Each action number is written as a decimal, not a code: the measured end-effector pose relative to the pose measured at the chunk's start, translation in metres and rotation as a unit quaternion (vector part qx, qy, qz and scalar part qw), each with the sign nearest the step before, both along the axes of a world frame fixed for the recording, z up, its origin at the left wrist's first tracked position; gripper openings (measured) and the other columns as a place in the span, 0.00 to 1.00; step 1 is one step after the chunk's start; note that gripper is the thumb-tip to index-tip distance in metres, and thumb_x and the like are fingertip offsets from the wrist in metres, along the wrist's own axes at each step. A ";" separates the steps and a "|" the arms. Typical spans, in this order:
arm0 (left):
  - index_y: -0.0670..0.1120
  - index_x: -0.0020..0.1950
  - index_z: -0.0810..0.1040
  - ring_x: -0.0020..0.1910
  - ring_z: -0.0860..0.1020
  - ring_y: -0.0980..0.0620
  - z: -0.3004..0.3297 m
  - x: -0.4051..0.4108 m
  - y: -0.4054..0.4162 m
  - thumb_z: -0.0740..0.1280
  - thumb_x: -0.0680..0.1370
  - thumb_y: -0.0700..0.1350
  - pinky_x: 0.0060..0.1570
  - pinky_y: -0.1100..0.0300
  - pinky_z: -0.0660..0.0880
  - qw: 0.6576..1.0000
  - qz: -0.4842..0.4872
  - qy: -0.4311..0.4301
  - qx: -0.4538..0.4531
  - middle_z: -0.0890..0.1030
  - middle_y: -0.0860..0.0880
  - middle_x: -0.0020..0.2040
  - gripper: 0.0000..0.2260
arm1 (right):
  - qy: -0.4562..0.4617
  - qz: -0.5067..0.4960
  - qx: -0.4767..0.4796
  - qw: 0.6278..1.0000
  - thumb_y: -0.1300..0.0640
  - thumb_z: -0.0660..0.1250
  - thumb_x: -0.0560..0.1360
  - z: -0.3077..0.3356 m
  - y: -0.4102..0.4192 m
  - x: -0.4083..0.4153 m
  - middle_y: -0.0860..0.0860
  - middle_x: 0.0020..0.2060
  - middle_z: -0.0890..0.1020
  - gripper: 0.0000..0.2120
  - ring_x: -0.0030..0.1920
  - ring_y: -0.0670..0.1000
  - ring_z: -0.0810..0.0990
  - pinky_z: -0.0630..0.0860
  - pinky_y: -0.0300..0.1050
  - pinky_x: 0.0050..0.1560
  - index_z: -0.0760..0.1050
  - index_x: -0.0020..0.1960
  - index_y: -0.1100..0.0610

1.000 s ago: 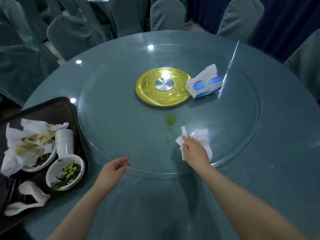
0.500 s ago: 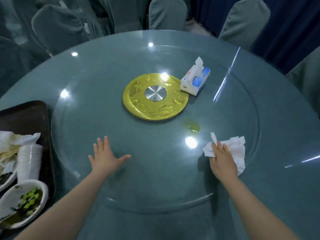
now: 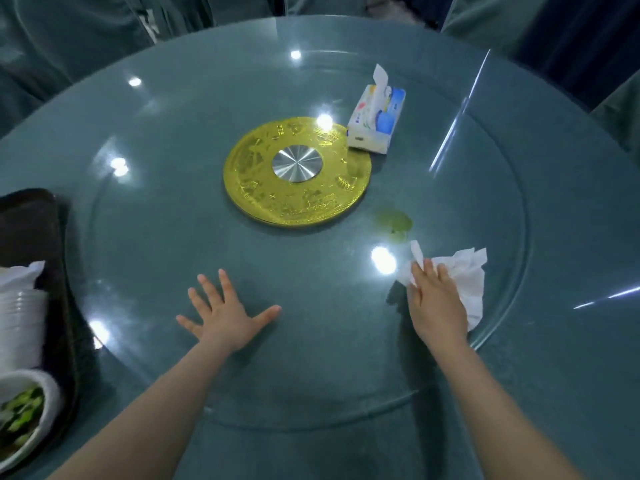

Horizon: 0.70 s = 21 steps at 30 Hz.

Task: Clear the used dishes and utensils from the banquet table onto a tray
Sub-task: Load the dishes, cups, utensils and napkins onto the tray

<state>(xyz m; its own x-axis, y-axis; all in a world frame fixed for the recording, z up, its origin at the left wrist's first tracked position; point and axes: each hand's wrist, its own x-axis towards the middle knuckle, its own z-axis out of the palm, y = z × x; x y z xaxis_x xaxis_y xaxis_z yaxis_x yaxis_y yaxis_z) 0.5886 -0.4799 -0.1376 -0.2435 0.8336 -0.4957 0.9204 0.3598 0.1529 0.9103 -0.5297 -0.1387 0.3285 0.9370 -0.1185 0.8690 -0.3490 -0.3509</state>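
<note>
left hand flat on glass, fingers spread, right hand pressing tissue near glass edge, fingers straight, tray, bowl cut off at left

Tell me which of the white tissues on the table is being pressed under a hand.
The crumpled tissue near the green spill, flattened under the right hand. The other tissue sticks up from the tissue box beside the gold disc, untouched.

The round table bears a glass turntable (tissue box aboard) and a tray.
</note>
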 end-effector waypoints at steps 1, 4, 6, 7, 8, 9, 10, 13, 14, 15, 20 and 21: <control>0.53 0.74 0.28 0.75 0.32 0.41 0.003 -0.005 0.002 0.56 0.57 0.81 0.67 0.31 0.37 1.000 -0.005 0.003 0.001 0.29 0.46 0.76 0.60 | -0.004 0.008 -0.001 1.000 0.55 0.52 0.82 -0.001 -0.004 -0.003 0.48 0.77 0.58 0.22 0.77 0.54 0.54 0.63 0.51 0.70 0.59 0.76 0.52; 0.53 0.77 0.35 0.77 0.37 0.44 0.015 -0.025 0.007 0.61 0.60 0.78 0.69 0.33 0.40 0.999 -0.008 0.002 0.038 0.35 0.47 0.78 0.58 | -0.006 0.045 -0.002 0.999 0.59 0.54 0.82 -0.005 -0.013 -0.010 0.48 0.76 0.59 0.23 0.77 0.51 0.54 0.63 0.47 0.70 0.60 0.76 0.51; 0.50 0.79 0.45 0.78 0.43 0.46 0.020 -0.031 0.005 0.66 0.64 0.73 0.71 0.34 0.44 0.995 -0.004 -0.015 0.095 0.43 0.47 0.79 0.53 | 0.028 0.044 0.017 0.998 0.64 0.54 0.81 -0.006 -0.012 -0.009 0.48 0.75 0.62 0.22 0.76 0.49 0.56 0.63 0.43 0.69 0.63 0.74 0.52; 0.49 0.79 0.48 0.78 0.46 0.47 0.021 -0.027 0.000 0.67 0.66 0.71 0.72 0.35 0.46 0.993 -0.006 -0.022 0.119 0.47 0.47 0.80 0.51 | 0.049 0.030 0.029 0.998 0.66 0.54 0.81 -0.004 -0.009 -0.007 0.49 0.75 0.63 0.22 0.76 0.48 0.56 0.63 0.42 0.68 0.65 0.73 0.53; 0.48 0.79 0.48 0.78 0.47 0.48 0.023 -0.017 -0.007 0.67 0.67 0.70 0.72 0.36 0.47 0.991 -0.015 -0.026 0.128 0.48 0.47 0.79 0.50 | 0.062 0.014 0.036 0.997 0.67 0.54 0.80 -0.001 -0.003 -0.003 0.50 0.75 0.63 0.23 0.76 0.48 0.56 0.62 0.41 0.68 0.66 0.73 0.54; 0.48 0.79 0.46 0.78 0.46 0.48 0.022 -0.002 -0.016 0.66 0.67 0.71 0.72 0.35 0.46 0.992 -0.025 -0.033 0.118 0.46 0.47 0.80 0.51 | 0.067 -0.002 0.041 0.997 0.68 0.54 0.80 0.003 0.003 0.001 0.51 0.75 0.63 0.23 0.76 0.49 0.57 0.62 0.41 0.68 0.66 0.73 0.55; 0.49 0.78 0.41 0.78 0.43 0.47 0.021 0.014 -0.024 0.65 0.65 0.72 0.71 0.35 0.45 0.994 -0.035 -0.043 0.092 0.42 0.46 0.79 0.54 | 0.069 -0.016 0.043 0.997 0.68 0.54 0.80 0.006 0.010 0.006 0.52 0.75 0.62 0.23 0.76 0.50 0.58 0.62 0.41 0.67 0.65 0.74 0.55; 0.51 0.73 0.25 0.74 0.30 0.41 0.012 0.053 -0.045 0.62 0.58 0.78 0.68 0.33 0.38 0.995 -0.096 -0.041 -0.001 0.26 0.43 0.74 0.63 | 0.135 -0.086 0.072 0.984 0.65 0.54 0.81 0.014 0.028 0.016 0.49 0.72 0.67 0.22 0.72 0.53 0.66 0.64 0.40 0.61 0.65 0.74 0.54; 0.51 0.70 0.21 0.72 0.27 0.39 0.009 0.056 -0.048 0.60 0.56 0.80 0.67 0.32 0.37 0.993 -0.116 -0.029 -0.019 0.22 0.43 0.70 0.64 | 0.153 -0.109 0.095 0.978 0.63 0.55 0.81 0.015 0.032 0.019 0.49 0.68 0.71 0.20 0.69 0.54 0.69 0.65 0.40 0.60 0.68 0.72 0.54; 0.52 0.66 0.17 0.71 0.25 0.38 0.007 0.053 -0.048 0.60 0.55 0.80 0.67 0.32 0.35 0.991 -0.126 -0.024 -0.031 0.18 0.43 0.66 0.64 | 0.149 -0.120 0.115 0.975 0.63 0.57 0.81 0.016 0.036 0.020 0.50 0.66 0.74 0.19 0.66 0.55 0.72 0.66 0.40 0.57 0.70 0.70 0.55; 0.55 0.57 0.11 0.60 0.15 0.41 0.009 0.031 -0.039 0.59 0.52 0.80 0.65 0.32 0.32 0.988 -0.138 -0.019 -0.070 0.10 0.46 0.56 0.63 | 0.119 -0.103 0.135 0.978 0.59 0.57 0.81 0.019 0.063 -0.002 0.56 0.61 0.79 0.15 0.60 0.59 0.75 0.72 0.47 0.57 0.76 0.64 0.59; 0.55 0.57 0.11 0.58 0.14 0.42 0.009 0.028 -0.038 0.58 0.52 0.81 0.65 0.32 0.32 0.987 -0.142 -0.014 -0.074 0.10 0.47 0.55 0.63 | 0.116 -0.090 0.124 0.981 0.58 0.55 0.82 0.018 0.068 -0.013 0.56 0.65 0.76 0.17 0.63 0.58 0.74 0.70 0.49 0.61 0.74 0.67 0.59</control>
<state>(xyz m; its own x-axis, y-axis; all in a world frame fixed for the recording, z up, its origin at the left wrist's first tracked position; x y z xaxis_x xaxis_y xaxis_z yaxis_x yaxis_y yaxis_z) 0.6166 -0.5184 -0.1285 0.0050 0.7838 -0.6210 0.9836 0.1081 0.1445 0.8972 -0.4620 -0.1205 0.4831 0.8754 0.0132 0.6868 -0.3696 -0.6259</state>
